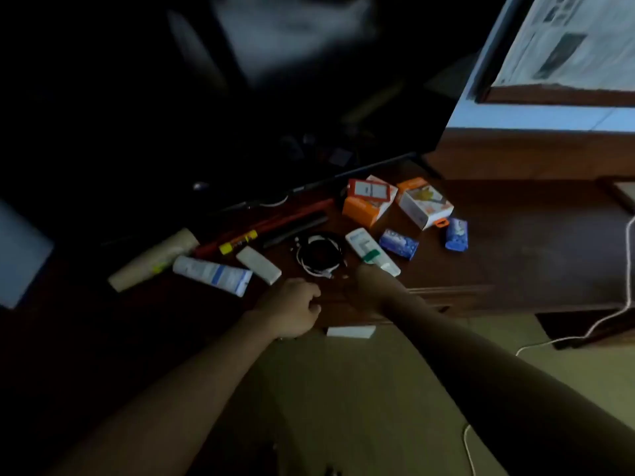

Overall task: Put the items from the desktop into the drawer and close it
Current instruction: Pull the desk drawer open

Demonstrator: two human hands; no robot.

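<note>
While nearly everything remains on the desktop (515,235), barely begun. From the left: cardboard tube (151,261), white-and-blue tube (213,275), white bar (258,264), coiled cable (319,255), white bottle with green band (371,250), orange boxes (369,201), two blue packets (398,244) far right. Left hand (292,310) curled shut at the near desk edge, perhaps on a drawer pull; drawer itself hidden, open or not unclear. Right hand (369,278) reaching onto the bottle's near end, fingers hidden, grip impossible to tell. All storing and closing left.
</note>
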